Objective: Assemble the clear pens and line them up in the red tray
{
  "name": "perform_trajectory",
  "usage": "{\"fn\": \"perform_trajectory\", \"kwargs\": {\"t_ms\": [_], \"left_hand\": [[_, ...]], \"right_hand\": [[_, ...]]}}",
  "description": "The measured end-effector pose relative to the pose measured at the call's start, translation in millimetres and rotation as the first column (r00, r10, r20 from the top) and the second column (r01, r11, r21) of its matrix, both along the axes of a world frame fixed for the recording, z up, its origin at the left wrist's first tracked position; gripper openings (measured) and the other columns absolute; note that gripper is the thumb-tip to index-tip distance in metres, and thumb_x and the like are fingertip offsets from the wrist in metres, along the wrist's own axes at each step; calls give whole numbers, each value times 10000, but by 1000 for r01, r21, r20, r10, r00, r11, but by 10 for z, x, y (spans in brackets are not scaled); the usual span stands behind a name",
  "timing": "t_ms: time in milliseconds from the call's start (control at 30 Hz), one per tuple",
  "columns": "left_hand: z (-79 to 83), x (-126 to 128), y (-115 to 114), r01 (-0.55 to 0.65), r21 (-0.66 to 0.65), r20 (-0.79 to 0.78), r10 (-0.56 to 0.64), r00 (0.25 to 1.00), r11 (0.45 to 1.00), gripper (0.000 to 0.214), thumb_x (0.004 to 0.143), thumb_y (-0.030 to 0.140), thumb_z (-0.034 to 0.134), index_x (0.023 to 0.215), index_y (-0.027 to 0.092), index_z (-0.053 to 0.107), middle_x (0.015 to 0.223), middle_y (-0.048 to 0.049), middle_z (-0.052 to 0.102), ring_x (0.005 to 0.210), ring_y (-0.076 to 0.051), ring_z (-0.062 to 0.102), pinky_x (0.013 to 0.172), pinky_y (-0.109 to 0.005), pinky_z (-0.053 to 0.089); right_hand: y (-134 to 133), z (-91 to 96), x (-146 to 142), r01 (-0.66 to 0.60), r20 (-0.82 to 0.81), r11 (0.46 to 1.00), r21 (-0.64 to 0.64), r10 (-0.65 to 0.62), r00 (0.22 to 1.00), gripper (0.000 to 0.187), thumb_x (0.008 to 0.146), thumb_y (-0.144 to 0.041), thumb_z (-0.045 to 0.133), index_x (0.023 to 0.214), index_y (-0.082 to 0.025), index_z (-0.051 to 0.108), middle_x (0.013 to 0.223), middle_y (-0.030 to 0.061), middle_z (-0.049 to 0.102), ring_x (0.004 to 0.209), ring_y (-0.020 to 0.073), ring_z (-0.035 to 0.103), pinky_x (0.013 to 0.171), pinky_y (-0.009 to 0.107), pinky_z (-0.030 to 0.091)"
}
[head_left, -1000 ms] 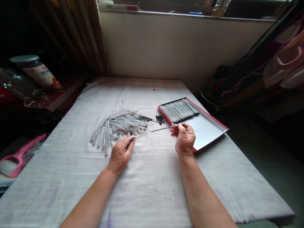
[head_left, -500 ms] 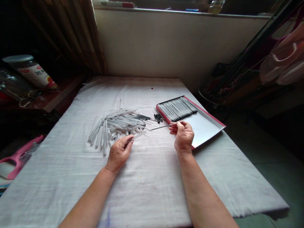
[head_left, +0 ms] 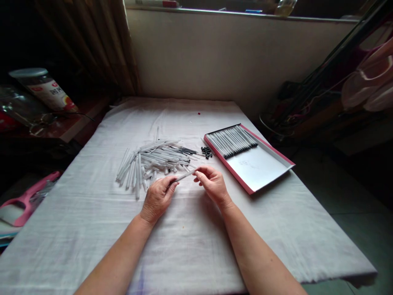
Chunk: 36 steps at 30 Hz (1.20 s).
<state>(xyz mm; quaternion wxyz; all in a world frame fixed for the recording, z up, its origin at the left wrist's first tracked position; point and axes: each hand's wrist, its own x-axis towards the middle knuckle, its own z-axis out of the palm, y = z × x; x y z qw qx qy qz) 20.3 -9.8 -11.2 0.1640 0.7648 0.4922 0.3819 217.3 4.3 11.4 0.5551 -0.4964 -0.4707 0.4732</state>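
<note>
My left hand (head_left: 159,196) is closed around one end of a translucent pen barrel (head_left: 185,176). At the barrel's other end my right hand (head_left: 213,184) pinches with thumb and forefinger. The dark ink refill hardly shows now, and the right fingertips hide its end. Beyond my left hand lies a loose pile of clear pen barrels (head_left: 138,172), with dark-filled refills (head_left: 188,151) at its right side. Small black pen plugs (head_left: 206,152) form a little heap between that pile and the box.
A shallow box with a red rim (head_left: 229,167) stands right of my hands, a row of pens (head_left: 233,141) in its far half. White cloth (head_left: 190,254) covers the table. Jars (head_left: 50,90) stand on a side surface at left; pink-handled scissors (head_left: 27,198) lie below.
My right hand has moved left and slightly down towards my left hand. The long dark refill that stretched between the hands has slid into the barrel. The view has shifted slightly.
</note>
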Motion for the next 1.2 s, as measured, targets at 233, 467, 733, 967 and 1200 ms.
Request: {"fn": "perform_trajectory", "kwargs": {"t_ms": [233, 467, 733, 967, 1200], "left_hand": [[28, 3, -1, -22, -123, 62, 30, 998, 992, 210, 927, 316, 451, 1041, 200, 585, 884, -54, 742, 845, -205, 688, 770, -323, 516], [55, 9, 11, -48, -208, 130, 76, 989, 977, 214, 926, 335, 430, 1042, 211, 561, 875, -42, 739, 742, -181, 686, 729, -314, 528], [40, 2, 23, -49, -210, 98, 71, 993, 976, 214, 924, 333, 439, 1047, 206, 560, 885, -48, 739, 791, -191, 694, 743, -314, 526], [9, -7, 11, -40, -119, 1, 40, 999, 992, 213, 911, 324, 470, 1048, 212, 588, 889, -57, 734, 848, -210, 684, 762, -321, 513], [-7, 4, 9, -15, -16, -101, 13, 995, 1000, 198, 914, 308, 481, 1025, 208, 612, 912, -60, 719, 832, -200, 673, 752, -312, 514]], "right_hand": [[196, -124, 172, 85, 359, 990, 117, -122, 925, 298, 819, -347, 563, 1034, -186, 691, 857, 55, 742, 663, 172, 681, 656, 309, 552], [561, -79, 326, 123, 951, 990, 73, -106, 290, 304, 859, -175, 485, 1095, -191, 677, 1111, 123, 647, 950, 235, 635, 831, 321, 484], [632, -57, 304, 145, 968, 989, 16, -51, 244, 302, 858, -138, 479, 1111, -159, 643, 1041, 132, 668, 965, 245, 634, 850, 329, 470], [169, -159, 231, 10, 332, 1000, -16, -4, 943, 212, 786, -301, 590, 898, -179, 722, 822, 53, 724, 702, 171, 666, 632, 277, 524], [-68, -26, 135, -23, -185, 981, -192, -14, 983, 267, 622, -337, 755, 838, -183, 724, 771, 51, 743, 563, 133, 633, 437, 195, 406]]}}
